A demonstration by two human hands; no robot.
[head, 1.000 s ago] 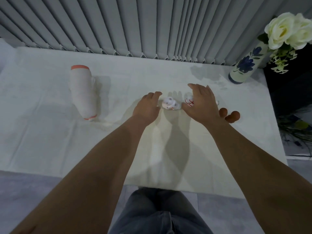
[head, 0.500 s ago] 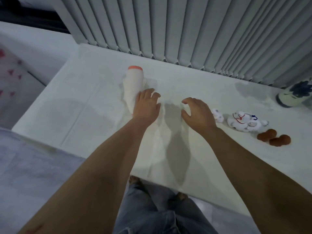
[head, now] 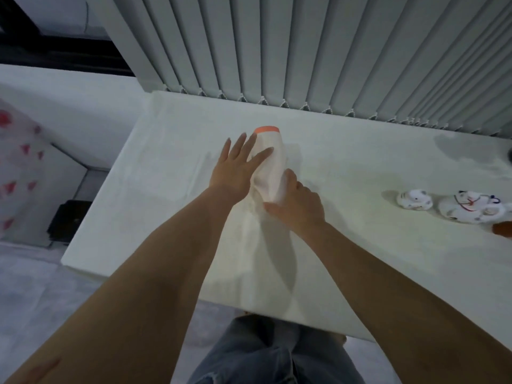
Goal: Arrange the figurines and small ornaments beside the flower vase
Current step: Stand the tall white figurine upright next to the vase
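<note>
Landmark: white bottle-shaped object (head: 270, 162) with an orange rim, lying on its side on the white tabletop (head: 360, 167), orange end towards the blinds (head: 332, 51).
Left hand (head: 235, 170): fingers spread and released, laid flat against the left flank of the object; fingertips reach near its orange rim.
Right hand (head: 297, 206): curled around the near end of the object, gripping it from the right side; thumb lies under the near end.
Small white figurine (head: 414, 200): on the tabletop, well to the right of the object, apart from both hands.
Larger white figurine (head: 471, 207) with red and blue marks: just right of the small one, almost touching it; whether they touch cannot be told.
Brown item (head: 502, 228): at the right frame edge, just beyond the larger figurine; mostly cut off.
Flower vase: only a dark sliver at the far right edge, too little to identify.
Person: jeans (head: 266, 353) visible below the near tabletop edge.
</note>
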